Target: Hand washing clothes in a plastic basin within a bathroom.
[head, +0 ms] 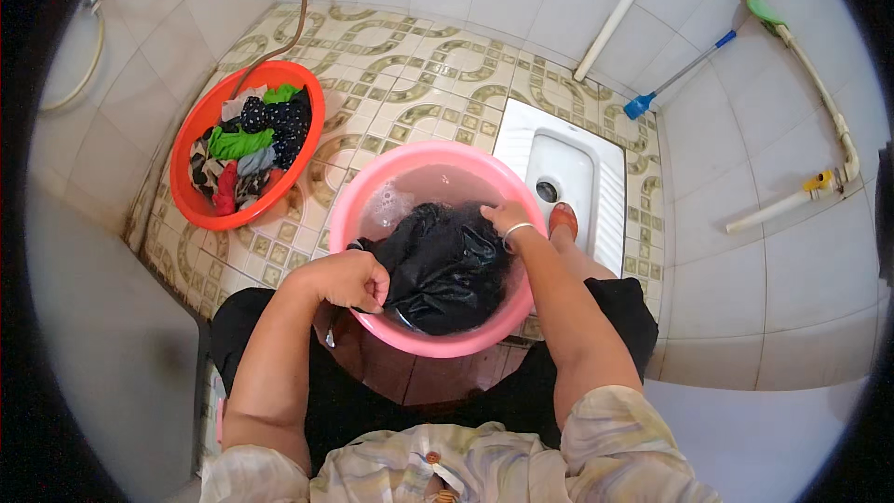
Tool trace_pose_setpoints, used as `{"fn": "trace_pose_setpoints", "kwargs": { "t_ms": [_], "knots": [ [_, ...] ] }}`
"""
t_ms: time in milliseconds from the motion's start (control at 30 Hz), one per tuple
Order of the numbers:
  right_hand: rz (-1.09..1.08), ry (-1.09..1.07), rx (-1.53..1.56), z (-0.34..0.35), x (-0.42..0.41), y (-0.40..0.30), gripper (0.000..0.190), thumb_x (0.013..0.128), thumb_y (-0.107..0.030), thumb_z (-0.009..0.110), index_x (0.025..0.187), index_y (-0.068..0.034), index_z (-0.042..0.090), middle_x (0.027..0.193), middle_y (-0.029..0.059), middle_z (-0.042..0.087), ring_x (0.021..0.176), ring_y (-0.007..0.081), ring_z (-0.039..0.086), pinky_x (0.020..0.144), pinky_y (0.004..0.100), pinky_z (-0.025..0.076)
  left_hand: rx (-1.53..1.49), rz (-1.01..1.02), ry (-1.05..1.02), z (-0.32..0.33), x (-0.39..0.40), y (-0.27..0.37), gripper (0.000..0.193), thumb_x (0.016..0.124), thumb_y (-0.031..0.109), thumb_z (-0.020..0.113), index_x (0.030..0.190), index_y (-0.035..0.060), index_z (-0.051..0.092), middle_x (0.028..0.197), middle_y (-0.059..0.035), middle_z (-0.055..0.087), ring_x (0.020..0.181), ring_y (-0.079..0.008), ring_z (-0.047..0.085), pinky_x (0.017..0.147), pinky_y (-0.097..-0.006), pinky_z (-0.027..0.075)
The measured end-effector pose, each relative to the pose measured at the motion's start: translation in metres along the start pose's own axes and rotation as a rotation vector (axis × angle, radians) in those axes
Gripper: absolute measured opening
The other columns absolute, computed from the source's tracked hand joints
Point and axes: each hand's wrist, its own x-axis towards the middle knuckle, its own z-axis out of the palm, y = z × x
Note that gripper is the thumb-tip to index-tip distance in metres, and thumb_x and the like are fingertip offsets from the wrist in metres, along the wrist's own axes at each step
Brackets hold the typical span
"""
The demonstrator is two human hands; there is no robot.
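A pink plastic basin (436,347) stands on the tiled floor between my knees, holding cloudy, sudsy water (433,185). Wet black cloth (447,272), bunched up, fills much of it and rises above the water. My left hand (356,283) is closed on an edge of this cloth at the basin's near left rim, and part of the cloth hangs over that rim. On the far right side, my right hand (504,220) rests against the cloth with its thumb toward the middle; its fingers are partly hidden, so its grip is unclear. A pale bangle (518,228) circles the right wrist.
An orange-red basin (178,185) of mixed clothes (244,147) sits at the left, with a brown hose (297,28) running into it. Right of the pink basin is a white squat toilet (607,181). A blue brush (639,106) and a white pipe (614,17) lean on tiled walls.
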Motion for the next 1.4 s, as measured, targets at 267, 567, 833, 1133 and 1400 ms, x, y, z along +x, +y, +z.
{"fn": "trace_pose_setpoints", "kwargs": {
  "t_ms": [267,567,833,1133,1400],
  "knots": [
    [-0.119,-0.088,-0.039,0.009,0.002,0.001,0.044,0.076,-0.037,0.056,0.094,0.003,0.06,0.096,0.0234,0.059,0.092,0.0343,0.057,0.081,0.0405,0.042,0.063,-0.051,-0.054,0.01,0.008,0.008,0.012,0.065,0.009,0.069,0.074,0.0033,0.063,0.067,-0.0046,0.063,0.061,-0.0134,0.059,0.058,-0.0279,0.047],
    [-0.052,-0.037,0.389,-0.007,-0.018,-0.016,0.027,0.075,-0.023,0.059,0.09,0.0,0.062,0.084,0.0124,0.062,0.085,0.0225,0.058,0.077,0.0374,0.043,0.054,-0.005,-0.03,0.015,0.01,0.004,0.013,0.06,0.011,0.071,0.069,0.0043,0.064,0.063,-0.0066,0.061,0.06,-0.0155,0.059,0.055,-0.029,0.046],
    [-0.446,-0.052,0.921,-0.174,-0.089,-0.11,0.037,0.067,0.005,0.059,0.103,-0.004,0.057,0.09,0.0079,0.06,0.071,0.018,0.06,0.066,0.0298,0.05,-0.042,-0.084,0.359,0.011,0.014,0.0,0.041,0.067,0.034,0.073,0.085,0.0032,0.053,0.064,-0.0092,0.058,0.059,-0.0196,0.058,0.053,-0.0313,0.045],
    [-0.787,0.02,0.645,-0.263,-0.155,-0.203,0.028,0.074,0.003,0.056,0.103,0.003,0.055,0.08,0.0076,0.06,0.071,0.0148,0.059,0.064,0.027,0.049,0.0,0.274,0.643,0.021,0.035,0.004,0.026,0.08,0.018,0.056,0.1,0.0025,0.058,0.088,-0.0172,0.058,0.079,-0.0301,0.057,0.075,-0.0368,0.045],
    [-0.776,0.269,0.568,-0.323,-0.161,-0.185,0.025,0.077,0.001,0.056,0.102,0.001,0.056,0.085,0.0071,0.057,0.075,0.0145,0.055,0.067,0.0265,0.047,-0.104,0.329,1.379,-0.011,0.017,0.021,0.009,0.081,0.01,0.054,0.08,0.0013,0.055,0.07,-0.0098,0.054,0.072,-0.0211,0.055,0.066,-0.0311,0.043]
  ]
}}
